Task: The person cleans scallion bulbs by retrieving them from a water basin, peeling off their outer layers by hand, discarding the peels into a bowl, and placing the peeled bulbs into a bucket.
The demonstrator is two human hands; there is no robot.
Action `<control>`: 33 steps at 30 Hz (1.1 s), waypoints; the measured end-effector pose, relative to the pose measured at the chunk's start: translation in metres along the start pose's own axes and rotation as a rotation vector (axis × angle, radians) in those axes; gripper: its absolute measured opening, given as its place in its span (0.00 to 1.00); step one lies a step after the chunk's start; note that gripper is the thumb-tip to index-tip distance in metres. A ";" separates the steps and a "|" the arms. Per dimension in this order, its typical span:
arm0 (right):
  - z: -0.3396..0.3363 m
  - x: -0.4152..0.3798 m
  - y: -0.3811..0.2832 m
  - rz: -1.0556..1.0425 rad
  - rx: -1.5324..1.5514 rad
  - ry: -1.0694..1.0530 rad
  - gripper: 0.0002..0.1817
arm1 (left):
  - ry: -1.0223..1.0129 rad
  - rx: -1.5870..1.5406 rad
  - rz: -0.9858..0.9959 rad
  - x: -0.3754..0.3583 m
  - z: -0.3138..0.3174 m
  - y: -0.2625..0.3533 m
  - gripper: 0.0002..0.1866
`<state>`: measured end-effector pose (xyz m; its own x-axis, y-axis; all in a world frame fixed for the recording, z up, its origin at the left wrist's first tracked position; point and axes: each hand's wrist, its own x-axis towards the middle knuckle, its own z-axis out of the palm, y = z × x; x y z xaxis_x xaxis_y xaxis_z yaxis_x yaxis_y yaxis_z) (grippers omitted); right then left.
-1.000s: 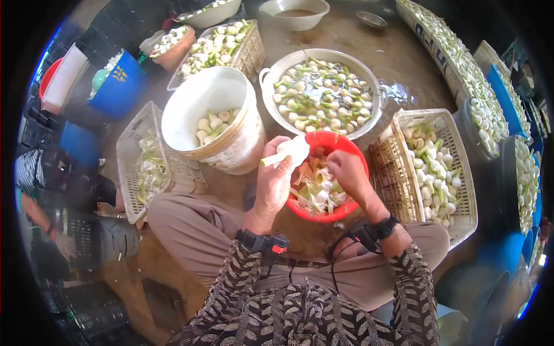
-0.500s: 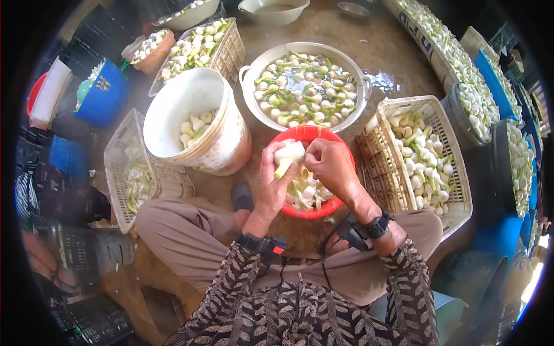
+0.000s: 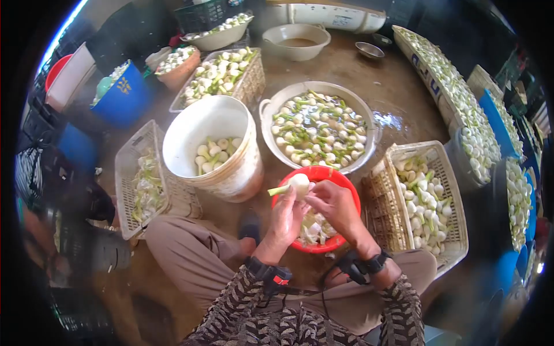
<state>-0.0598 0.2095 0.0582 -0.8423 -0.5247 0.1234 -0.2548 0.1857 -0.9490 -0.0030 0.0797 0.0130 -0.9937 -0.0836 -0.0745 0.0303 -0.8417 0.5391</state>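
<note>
My left hand [image 3: 284, 222] holds a fresh garlic bulb [image 3: 299, 183] with a short green stem pointing left. Close beside the bulb, my right hand [image 3: 336, 209] has its fingers pinched together; what lies between them is too small to make out. Both hands are above a red basin [image 3: 356, 199], where loose white peelings [image 3: 316, 228] lie.
A white bucket [image 3: 231, 176] with several bulbs stands left of the red basin. Bulbs float in a large pale tub [image 3: 266, 124] ahead. A crate [image 3: 381, 199] of garlic stands right; another crate [image 3: 128, 202], holding peelings, stands left.
The view has tilted up, so the surroundings sit lower. The bulb in my left hand has turned, its stem now pointing left instead of down. My right hand remains close to it.
</note>
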 end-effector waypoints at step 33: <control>0.005 0.000 0.096 0.077 -0.932 -0.079 0.10 | 0.165 0.174 0.107 0.000 -0.006 0.012 0.24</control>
<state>-0.0820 0.2238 -0.0347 -0.8467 -0.5318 0.0175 -0.5063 0.7951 -0.3340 -0.0021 0.0660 0.0141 -0.9545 -0.2647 -0.1373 0.1009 -0.7201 0.6865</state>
